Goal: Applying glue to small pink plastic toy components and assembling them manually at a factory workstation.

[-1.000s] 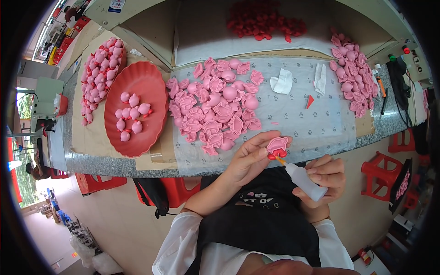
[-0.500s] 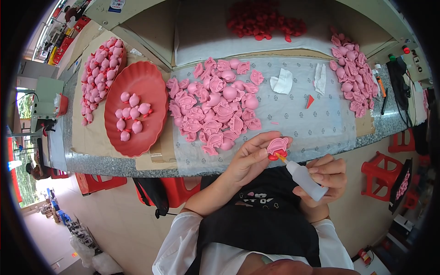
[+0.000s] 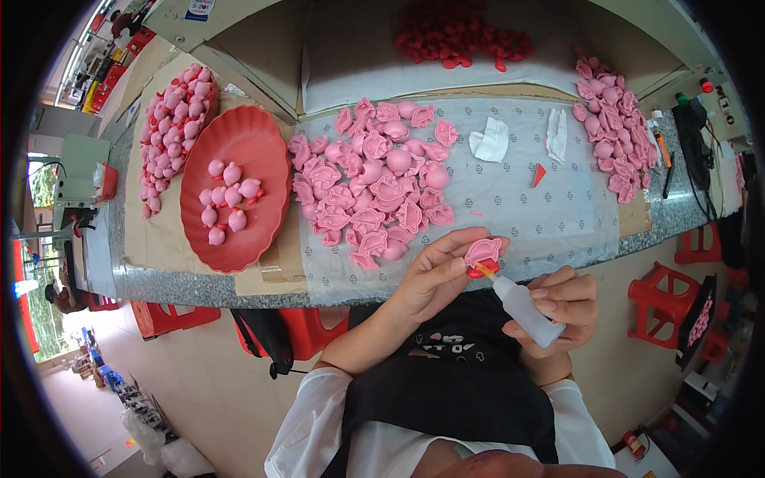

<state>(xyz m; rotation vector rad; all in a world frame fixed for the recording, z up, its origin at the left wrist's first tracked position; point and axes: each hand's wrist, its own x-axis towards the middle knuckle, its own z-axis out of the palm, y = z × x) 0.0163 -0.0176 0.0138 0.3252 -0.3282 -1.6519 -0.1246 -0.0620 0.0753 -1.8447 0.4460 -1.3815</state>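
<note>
The left hand [image 3: 434, 275] pinches a pink moulded piece [image 3: 484, 252] with a small red part beneath, just off the near edge of the worktable [image 3: 199, 283]. The right hand [image 3: 567, 307] grips a small squeeze bottle [image 3: 522, 309] (orange nozzle), its long axis slanting up-left, the tip touching the piece's underside.

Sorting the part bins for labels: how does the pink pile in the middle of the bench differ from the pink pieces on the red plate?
The middle pile is large and heaped, lying on the pale sheet; the plate pieces are few and spread out in the red plate. The pile is mostly open, shell-like halves with raised rims; the plate pieces look rounded and closed, some with a small red bit. Both share the same pink.
</note>
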